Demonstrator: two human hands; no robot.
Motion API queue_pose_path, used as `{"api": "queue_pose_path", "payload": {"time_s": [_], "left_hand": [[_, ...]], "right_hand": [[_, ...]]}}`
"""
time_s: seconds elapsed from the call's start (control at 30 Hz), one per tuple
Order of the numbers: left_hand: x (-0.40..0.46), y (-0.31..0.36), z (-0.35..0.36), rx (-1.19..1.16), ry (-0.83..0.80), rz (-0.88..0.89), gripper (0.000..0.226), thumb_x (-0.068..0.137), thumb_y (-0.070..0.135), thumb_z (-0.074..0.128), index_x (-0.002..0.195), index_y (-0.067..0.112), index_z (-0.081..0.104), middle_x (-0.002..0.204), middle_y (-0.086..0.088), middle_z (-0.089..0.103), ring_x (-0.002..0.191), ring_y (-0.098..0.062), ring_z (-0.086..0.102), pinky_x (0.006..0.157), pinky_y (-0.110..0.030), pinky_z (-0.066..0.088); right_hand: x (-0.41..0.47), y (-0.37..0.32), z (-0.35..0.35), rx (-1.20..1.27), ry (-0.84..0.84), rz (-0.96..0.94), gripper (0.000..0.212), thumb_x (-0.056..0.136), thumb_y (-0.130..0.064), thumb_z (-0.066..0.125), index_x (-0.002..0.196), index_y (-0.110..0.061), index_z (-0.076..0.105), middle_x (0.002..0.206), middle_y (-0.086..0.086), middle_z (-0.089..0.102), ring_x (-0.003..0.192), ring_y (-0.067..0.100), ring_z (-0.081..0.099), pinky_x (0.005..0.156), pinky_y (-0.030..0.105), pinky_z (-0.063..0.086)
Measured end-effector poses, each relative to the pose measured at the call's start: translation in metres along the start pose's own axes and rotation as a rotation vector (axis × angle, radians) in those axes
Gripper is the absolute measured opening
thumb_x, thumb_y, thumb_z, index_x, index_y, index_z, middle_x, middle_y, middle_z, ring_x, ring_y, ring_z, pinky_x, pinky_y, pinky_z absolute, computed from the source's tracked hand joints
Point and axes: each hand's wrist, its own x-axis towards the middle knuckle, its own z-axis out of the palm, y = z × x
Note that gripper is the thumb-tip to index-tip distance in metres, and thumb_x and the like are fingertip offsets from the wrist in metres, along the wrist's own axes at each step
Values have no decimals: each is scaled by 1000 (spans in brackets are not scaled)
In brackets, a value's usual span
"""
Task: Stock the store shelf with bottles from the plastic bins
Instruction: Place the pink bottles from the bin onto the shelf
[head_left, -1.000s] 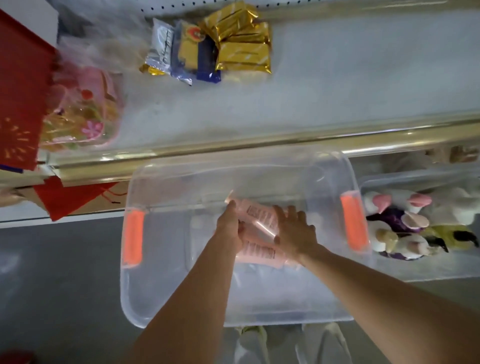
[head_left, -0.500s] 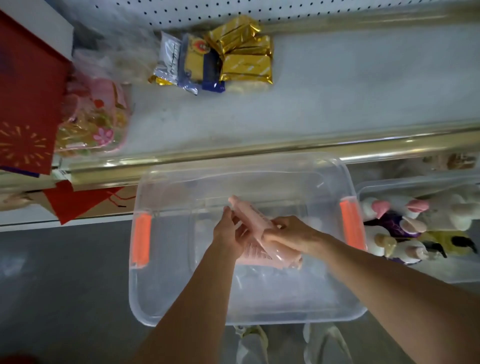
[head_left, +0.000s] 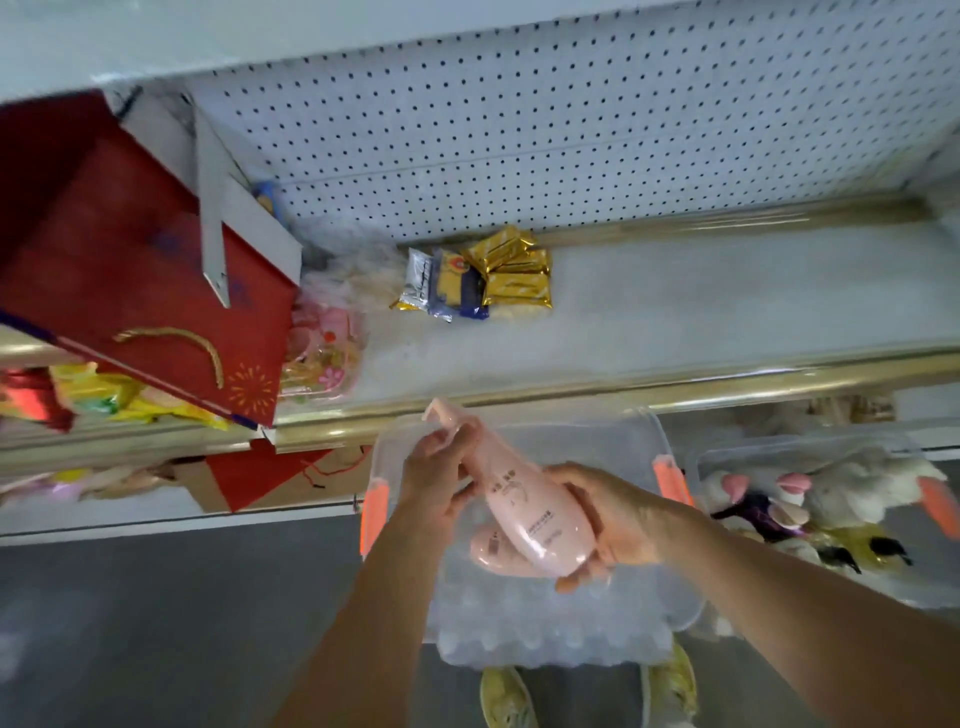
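Note:
A pink pump bottle (head_left: 524, 499) is lifted above the clear plastic bin (head_left: 660, 431), its nozzle pointing up toward the shelf. My right hand (head_left: 613, 525) grips its lower body from the right. My left hand (head_left: 439, 478) holds its neck just under the pump. A second pink bottle (head_left: 493, 553) lies in the bin beneath it, partly hidden. The white shelf (head_left: 701, 312) with a gold front rail (head_left: 675, 392) is just beyond the bin.
Gold and blue snack packets (head_left: 478, 278) lie at the shelf's back. Red gift bags (head_left: 140, 291) and a pink packaged item (head_left: 322, 348) crowd the shelf's left. A second clear bin (head_left: 737, 457) at right holds several pump bottles. Grey floor lies at left.
Both hands have raised the pink bottle out of the bin and turned it more upright. My view has tilted up, showing the pegboard back of the shelf.

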Motion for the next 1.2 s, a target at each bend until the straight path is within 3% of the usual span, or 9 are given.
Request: {"api": "queue_pose_path", "payload": {"time_s": [0.1, 0.17, 0.27, 0.43, 0.57, 0.77, 0.9, 1.1, 1.2], "left_hand": [[-30, 35, 0, 133, 48, 156, 34, 80, 31, 78, 100, 10, 62, 89, -9, 69, 76, -20, 69, 65, -35, 57], [-53, 56, 5, 171, 69, 218, 32, 76, 30, 81, 94, 13, 60, 85, -8, 70, 70, -18, 71, 64, -39, 61], [-84, 87, 16, 123, 55, 309, 32, 76, 21, 81, 94, 13, 56, 88, -10, 68, 67, -19, 71, 48, -29, 56], [-134, 134, 41, 142, 12, 458, 44, 75, 21, 82, 108, 9, 54, 99, -13, 67, 84, -26, 70, 56, -34, 59], [-171, 162, 65, 153, -21, 592, 42, 73, 26, 83, 102, 14, 54, 99, -10, 67, 84, -24, 70, 59, -33, 59], [-222, 197, 112, 147, -60, 786, 39, 75, 24, 82, 106, 17, 59, 100, -12, 66, 80, -32, 70, 68, -52, 59], [-246, 215, 146, 179, -190, 930, 48, 79, 8, 76, 123, 22, 61, 108, -5, 66, 91, -21, 70, 75, -37, 60], [-269, 245, 200, 251, -294, 1051, 61, 83, 10, 73, 135, 34, 50, 116, -8, 62, 102, -22, 65, 81, -40, 59], [-275, 265, 229, 265, -285, 1119, 61, 83, 10, 73, 135, 30, 50, 118, -7, 61, 102, -21, 64, 83, -38, 59]], "right_hand": [[-28, -8, 18, -132, 51, -133, 64, 66, -26, 83, 122, -16, 54, 120, 16, 62, 104, 35, 65, 75, 51, 58], [-45, -14, 31, -291, 127, -204, 73, 56, -21, 86, 121, -17, 52, 119, 12, 61, 103, 31, 66, 74, 48, 59], [-71, -28, 45, -371, 207, -321, 73, 49, -23, 86, 115, -20, 54, 113, 9, 63, 101, 26, 66, 68, 42, 60], [-118, -62, 54, -510, 282, -515, 70, 41, -38, 85, 105, -28, 58, 100, -5, 69, 90, 13, 67, 66, 26, 55], [-160, -88, 50, -525, 229, -621, 70, 46, -36, 87, 110, -25, 61, 102, -2, 73, 97, 20, 69, 83, 37, 57], [-228, -124, 38, -478, 154, -814, 55, 59, -16, 85, 109, -22, 64, 97, -3, 73, 85, 9, 69, 68, 24, 55], [-266, -148, 20, -479, 197, -909, 63, 58, -15, 85, 115, -17, 60, 104, 5, 72, 97, 20, 69, 80, 40, 59], [-305, -187, -9, -565, 383, -1087, 60, 56, -21, 90, 110, -23, 64, 99, -5, 72, 94, 11, 66, 72, 22, 53], [-320, -213, -23, -567, 461, -1161, 50, 62, -16, 89, 105, -26, 65, 87, -14, 70, 76, -4, 61, 59, 9, 48]]}}
